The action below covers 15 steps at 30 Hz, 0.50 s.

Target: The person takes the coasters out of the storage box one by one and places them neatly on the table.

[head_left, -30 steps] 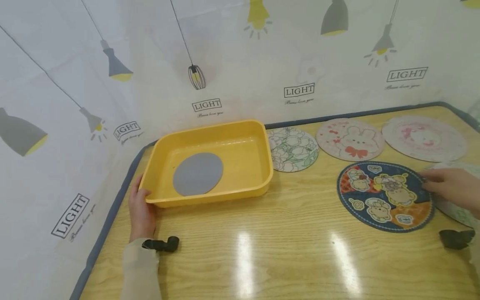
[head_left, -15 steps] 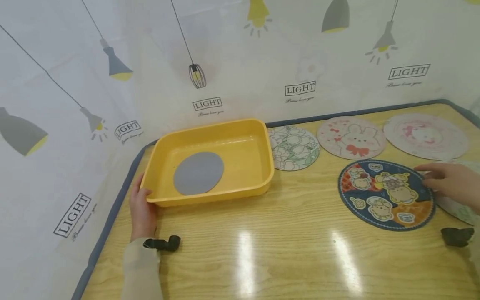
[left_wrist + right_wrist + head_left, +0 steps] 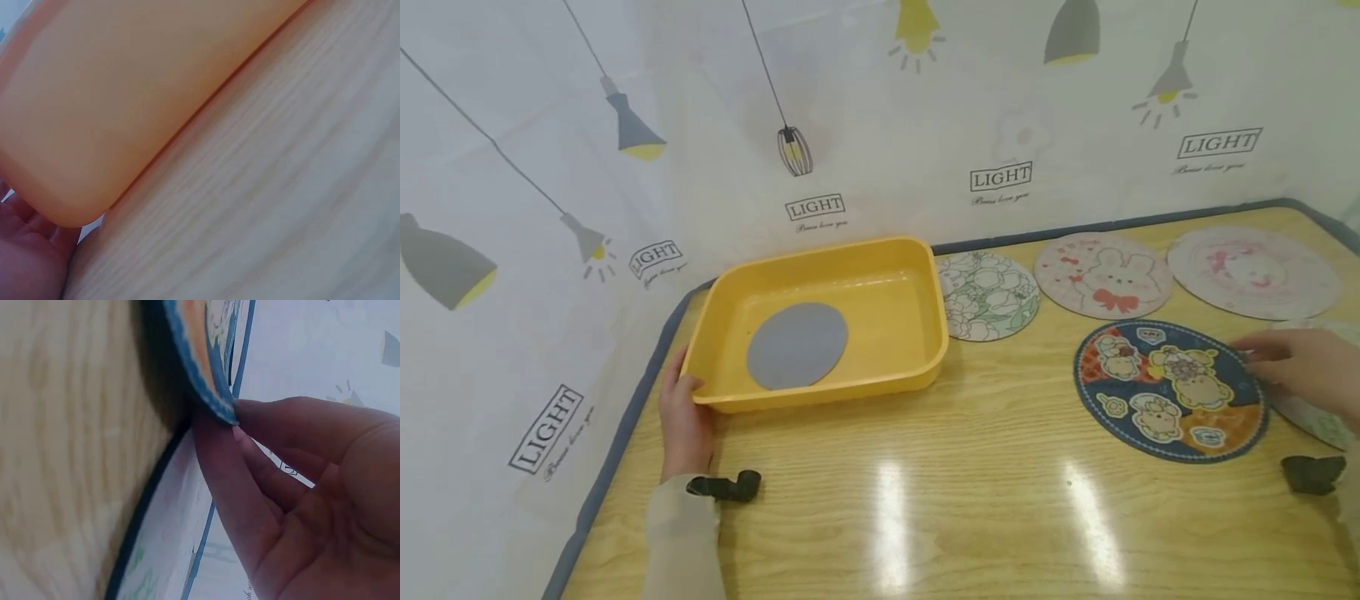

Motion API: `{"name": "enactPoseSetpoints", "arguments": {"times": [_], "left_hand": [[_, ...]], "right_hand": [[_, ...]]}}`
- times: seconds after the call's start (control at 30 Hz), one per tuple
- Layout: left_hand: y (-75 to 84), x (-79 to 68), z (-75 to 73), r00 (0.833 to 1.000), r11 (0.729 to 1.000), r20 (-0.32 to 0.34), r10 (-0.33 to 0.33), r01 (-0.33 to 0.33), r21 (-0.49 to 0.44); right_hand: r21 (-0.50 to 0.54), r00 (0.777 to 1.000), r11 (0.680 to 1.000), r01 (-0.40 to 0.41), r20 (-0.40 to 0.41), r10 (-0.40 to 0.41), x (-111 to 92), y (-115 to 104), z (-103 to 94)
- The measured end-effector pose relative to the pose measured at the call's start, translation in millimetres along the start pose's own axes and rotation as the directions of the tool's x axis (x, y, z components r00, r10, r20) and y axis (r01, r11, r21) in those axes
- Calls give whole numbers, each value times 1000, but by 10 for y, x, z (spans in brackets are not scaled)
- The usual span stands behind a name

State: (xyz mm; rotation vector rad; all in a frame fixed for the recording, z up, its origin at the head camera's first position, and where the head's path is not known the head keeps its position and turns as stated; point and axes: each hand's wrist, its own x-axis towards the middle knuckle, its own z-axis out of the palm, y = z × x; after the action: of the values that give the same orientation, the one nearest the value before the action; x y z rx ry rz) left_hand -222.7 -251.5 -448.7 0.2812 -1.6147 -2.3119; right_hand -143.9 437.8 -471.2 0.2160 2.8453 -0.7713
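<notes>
My left hand (image 3: 687, 421) grips the near left corner of a yellow plastic tray (image 3: 880, 386), thumb over its rim. In the left wrist view its fingers (image 3: 28, 222) lie around the outside of the corner. A plain grey round mat (image 3: 797, 346) lies in the tray, towards its left side. My right hand (image 3: 1303, 367) pinches the right edge of a dark blue round mat (image 3: 1172, 442) with cartoon bears. Seen from the right wrist, that blue mat's edge (image 3: 206, 390) is between thumb and fingers, tilted up over the table.
Along the back edge lie a green floral round mat (image 3: 988, 296), a pink rabbit mat (image 3: 1101, 275) and a pale pink mat (image 3: 1251, 271). Another pale mat (image 3: 1318, 421) is partly hidden under my right hand. A printed curtain (image 3: 895, 117) closes off the table's back and left.
My right hand's fingers spread slightly at the blue mat's edge, then came together on it again; the mat has shifted very slightly. My left hand and the tray have not moved.
</notes>
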Motion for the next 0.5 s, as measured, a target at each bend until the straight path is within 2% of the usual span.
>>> {"name": "enactPoseSetpoints", "arguments": {"times": [0.2,0.5], "left_hand": [[-17,2,-21,1000,1000,-6,3,-3,17],[-12,15,11,1000,1000,-3,4,-4,-3]], "right_hand": [[63,1000,998,-12,6,12,40,68,53],[63,999,998,9,-41,-7,48,159,52]]}}
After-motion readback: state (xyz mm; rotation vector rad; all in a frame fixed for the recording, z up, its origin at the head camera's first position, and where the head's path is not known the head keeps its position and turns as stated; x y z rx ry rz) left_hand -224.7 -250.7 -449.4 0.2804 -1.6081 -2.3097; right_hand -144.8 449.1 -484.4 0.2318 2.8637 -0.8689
